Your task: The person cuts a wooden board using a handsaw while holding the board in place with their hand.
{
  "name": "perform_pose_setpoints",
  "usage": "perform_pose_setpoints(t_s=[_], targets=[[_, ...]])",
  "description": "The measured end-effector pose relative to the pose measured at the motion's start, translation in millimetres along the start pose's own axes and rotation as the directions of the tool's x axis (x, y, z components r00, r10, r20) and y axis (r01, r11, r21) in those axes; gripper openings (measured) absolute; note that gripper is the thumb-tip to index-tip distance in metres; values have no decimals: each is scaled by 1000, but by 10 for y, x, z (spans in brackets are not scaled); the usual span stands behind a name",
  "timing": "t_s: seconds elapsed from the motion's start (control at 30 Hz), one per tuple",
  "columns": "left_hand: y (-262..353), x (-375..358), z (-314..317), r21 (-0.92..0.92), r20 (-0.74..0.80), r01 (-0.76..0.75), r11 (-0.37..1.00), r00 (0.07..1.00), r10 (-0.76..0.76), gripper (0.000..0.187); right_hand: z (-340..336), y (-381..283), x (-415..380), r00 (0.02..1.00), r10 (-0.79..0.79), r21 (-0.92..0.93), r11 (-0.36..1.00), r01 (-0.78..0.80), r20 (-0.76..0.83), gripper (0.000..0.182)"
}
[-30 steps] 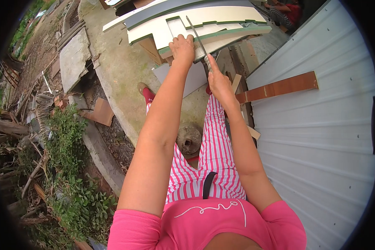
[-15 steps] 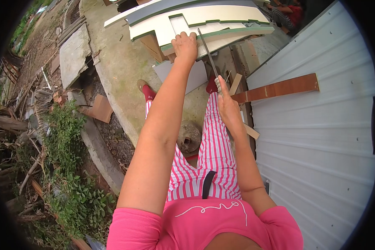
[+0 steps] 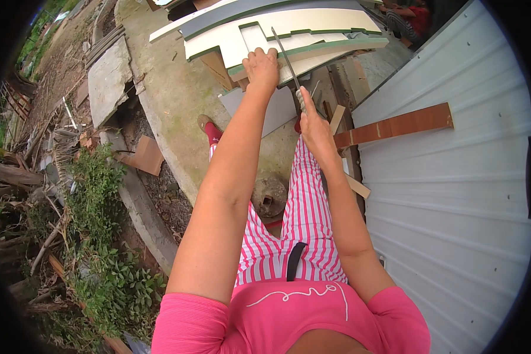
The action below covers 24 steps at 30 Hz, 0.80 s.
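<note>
Stacked white boards with green edges (image 3: pixel 330 20) lie across the top of the view, some with notches cut in them. My left hand (image 3: pixel 261 68) presses on the front board, its fingers bent over the near edge beside a rectangular cutout. In my right hand (image 3: pixel 314 121) is the pale handle of a long, thin saw (image 3: pixel 287 58). The blade points up and away, lying across the boards just right of my left hand. Whether its teeth are inside a cut cannot be seen.
A reddish-brown plank (image 3: pixel 395 125) leans toward the corrugated metal sheet (image 3: pixel 442 189) on the right. A round stone-like object (image 3: pixel 269 197) sits between my legs. Plants (image 3: pixel 109 265) and a concrete kerb (image 3: pixel 144 218) are at left. Another person (image 3: pixel 410 20) is at top right.
My right hand and the saw have moved forward, up and slightly left, with the tip farther over the boards. My left hand stays in place on the board.
</note>
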<state>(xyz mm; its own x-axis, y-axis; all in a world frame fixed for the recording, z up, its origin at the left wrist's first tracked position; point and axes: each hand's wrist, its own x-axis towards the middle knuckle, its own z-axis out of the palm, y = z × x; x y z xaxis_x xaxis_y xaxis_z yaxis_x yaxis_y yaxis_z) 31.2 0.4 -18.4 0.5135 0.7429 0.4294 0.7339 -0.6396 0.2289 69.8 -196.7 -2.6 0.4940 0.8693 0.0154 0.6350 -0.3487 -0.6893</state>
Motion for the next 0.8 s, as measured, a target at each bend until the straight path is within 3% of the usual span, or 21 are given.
perform_pose_setpoints(t_s=[0.2,0.43,0.53,0.6,0.63,0.7,0.8], targets=[[38,-33,-100,-22,13,12,1000,1000,-12,17,-70,155,-613,999,41,16,999,-41,8,62],[41,-43,-107,-34,16,12,999,1000,-12,19,8,188,-655,1000,16,65,998,-16,4,61],[34,-41,-121,-24,32,5,1000,999,-4,19,-10,187,-652,999,5,160,987,-12,46,60],[22,-52,-143,-21,45,-2,1000,999,3,19,-53,188,-633,990,35,375,923,-84,136,57],[14,-52,-145,-22,55,-12,1000,998,13,19,-78,181,-632,990,34,380,921,-85,137,57],[13,-63,-156,-24,58,-16,1000,998,17,21,-148,148,-620,988,-139,271,951,151,-64,55],[-25,-68,-101,-3,71,-36,999,997,36,25,-314,-53,-557,987,-53,252,963,91,-154,54]])
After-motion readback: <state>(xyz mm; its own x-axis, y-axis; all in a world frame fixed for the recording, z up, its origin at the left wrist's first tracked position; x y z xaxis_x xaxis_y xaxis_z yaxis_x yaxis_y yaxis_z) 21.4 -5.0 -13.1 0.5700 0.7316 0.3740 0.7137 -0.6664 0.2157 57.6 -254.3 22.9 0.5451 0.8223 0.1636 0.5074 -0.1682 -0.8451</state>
